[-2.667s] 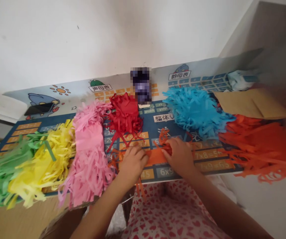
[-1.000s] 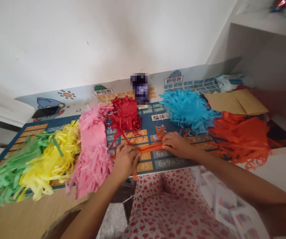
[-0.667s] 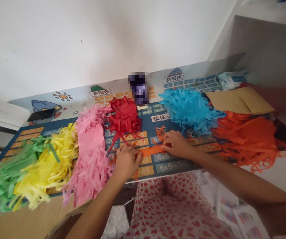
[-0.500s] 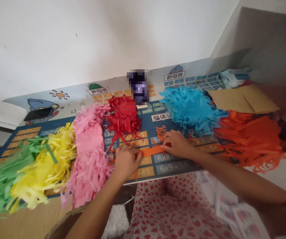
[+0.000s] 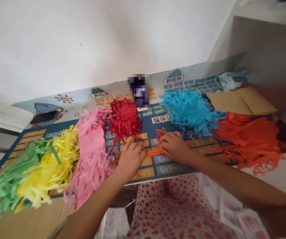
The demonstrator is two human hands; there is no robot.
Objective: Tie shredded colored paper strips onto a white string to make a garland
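A strip of orange fringed paper (image 5: 153, 152) lies on the printed desk mat (image 5: 143, 179) in front of me. My left hand (image 5: 133, 156) covers its left end with fingers together and curled over. At the opposite end, my right hand (image 5: 174, 146) is bent down over the paper, its fingers drawn together. Both thumbs are mostly hidden. Loose orange fringe (image 5: 160, 132) sticks up beside the right fingertips. Just beyond my left hand is a bundle of red fringed paper (image 5: 126, 116).
Pink (image 5: 91, 142), yellow (image 5: 49, 166) and green (image 5: 16, 172) fringed paper lie to the left. Blue fringe (image 5: 191, 113), a larger orange pile (image 5: 253, 139) and a brown paper piece (image 5: 242, 99) are rightward. A phone (image 5: 44, 117) rests at the back left; a blurred-out object (image 5: 140, 91) stands against the wall.
Both hands have moved slightly, the fingers now lying further over the orange strip and hiding more of it. The view has shifted a little; the paper bundles stay in place.
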